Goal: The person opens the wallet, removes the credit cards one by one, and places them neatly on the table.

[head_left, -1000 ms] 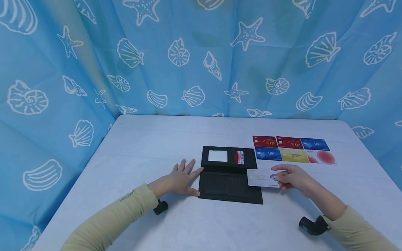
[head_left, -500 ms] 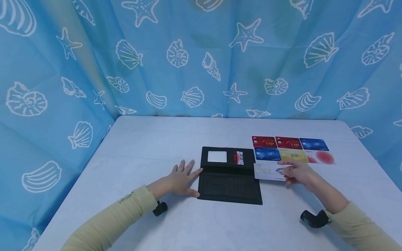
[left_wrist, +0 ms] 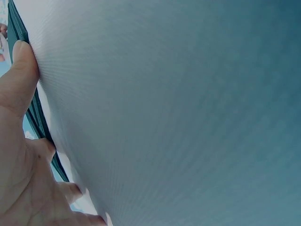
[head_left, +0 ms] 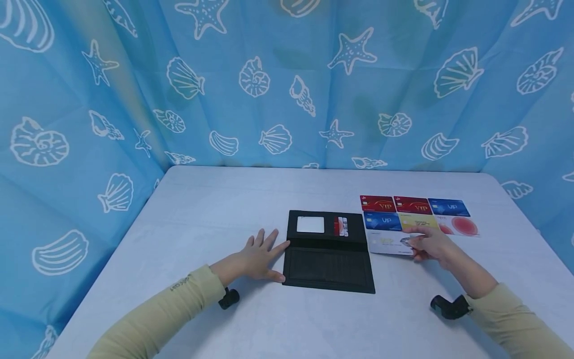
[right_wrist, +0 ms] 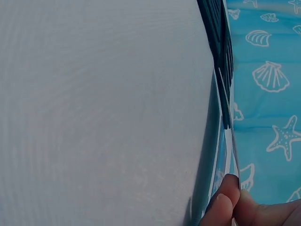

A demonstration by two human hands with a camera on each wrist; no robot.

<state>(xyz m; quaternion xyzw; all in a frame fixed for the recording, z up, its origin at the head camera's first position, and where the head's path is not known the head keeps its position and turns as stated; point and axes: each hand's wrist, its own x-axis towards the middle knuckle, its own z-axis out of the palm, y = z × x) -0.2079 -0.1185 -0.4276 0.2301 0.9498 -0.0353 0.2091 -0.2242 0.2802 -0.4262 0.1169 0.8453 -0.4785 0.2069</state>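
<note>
An unfolded black wallet (head_left: pixel 329 267) lies flat on the table, a white card and several narrow card edges showing in its upper panel. My left hand (head_left: pixel 257 259) is spread out, its fingertips and thumb touching the wallet's left edge; the left wrist view shows the thumb (left_wrist: pixel 23 66) against that edge. On the other side, my right hand (head_left: pixel 432 247) pinches the right end of a white VIP card (head_left: pixel 387 243) between thumb and fingers. This card is just right of the wallet, below the row with the blue VIP card (head_left: pixel 382 221). The right wrist view shows it edge-on.
Two rows of cards lie at the right: two red cards (head_left: pixel 413 205), a second blue card (head_left: pixel 449 207), a yellow card (head_left: pixel 419 220) and a pink-circled card (head_left: pixel 457 226). A blue shell-patterned curtain (head_left: pixel 278 89) hangs behind the white table (head_left: pixel 215 199).
The white card in my right hand has moved from over the wallet's right edge, rightward and away from me, to beside the card rows. My left hand stays where it was.
</note>
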